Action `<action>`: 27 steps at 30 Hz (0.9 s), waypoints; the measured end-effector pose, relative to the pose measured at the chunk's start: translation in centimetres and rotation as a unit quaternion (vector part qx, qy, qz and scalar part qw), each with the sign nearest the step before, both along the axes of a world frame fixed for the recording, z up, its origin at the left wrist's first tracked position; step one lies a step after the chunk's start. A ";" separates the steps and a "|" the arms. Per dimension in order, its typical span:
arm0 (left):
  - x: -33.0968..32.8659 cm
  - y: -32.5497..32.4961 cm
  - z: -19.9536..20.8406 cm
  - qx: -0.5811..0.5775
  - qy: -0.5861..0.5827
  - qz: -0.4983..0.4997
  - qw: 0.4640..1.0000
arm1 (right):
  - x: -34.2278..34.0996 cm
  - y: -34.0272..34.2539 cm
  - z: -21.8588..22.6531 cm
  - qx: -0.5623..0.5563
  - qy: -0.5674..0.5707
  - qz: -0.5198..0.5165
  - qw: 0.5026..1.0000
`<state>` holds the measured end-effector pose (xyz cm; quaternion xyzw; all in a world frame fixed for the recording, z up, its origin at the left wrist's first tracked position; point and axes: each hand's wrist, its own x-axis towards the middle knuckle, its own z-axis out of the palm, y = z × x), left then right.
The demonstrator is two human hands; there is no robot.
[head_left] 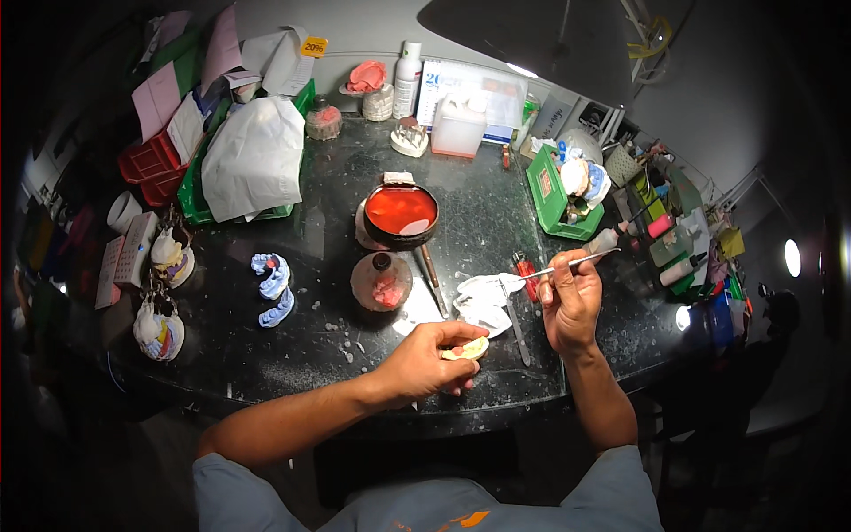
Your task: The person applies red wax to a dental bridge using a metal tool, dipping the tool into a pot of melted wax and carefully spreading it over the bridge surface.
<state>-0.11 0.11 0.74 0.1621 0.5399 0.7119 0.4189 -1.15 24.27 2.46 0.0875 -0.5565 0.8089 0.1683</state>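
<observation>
My left hand grips a small yellow dental cast with a bit of pink on it, near the bench's front edge. In my right hand is a slim metal wax carver, pinched between thumb and fingers. Its tip points left, toward a crumpled white cloth. Another metal instrument lies by the cloth, and a red lighter rests just left of my right hand. Further off stands a round pan of red melted wax, its handle reaching toward me. Beside that handle is a glass spirit burner with pink wax on it.
Blue dental impressions and mounted plaster casts sit on the left of the dark bench. Green bins hold casts and papers. A plastic bottle of pinkish liquid stands at the back beneath a dark lamp shade.
</observation>
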 end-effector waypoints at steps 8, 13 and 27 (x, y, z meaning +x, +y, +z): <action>-0.1 -0.5 0.1 0.020 0.017 -0.005 1.000 | 0.4 -2.2 3.9 0.077 0.056 -0.063 0.993; -0.7 -1.5 1.9 -0.036 0.110 -0.076 0.990 | -1.1 -4.8 6.8 0.192 0.063 -0.056 0.978; -2.6 -9.6 3.5 -0.060 0.314 -0.110 0.941 | -4.4 -8.5 7.5 0.288 0.049 -0.028 0.956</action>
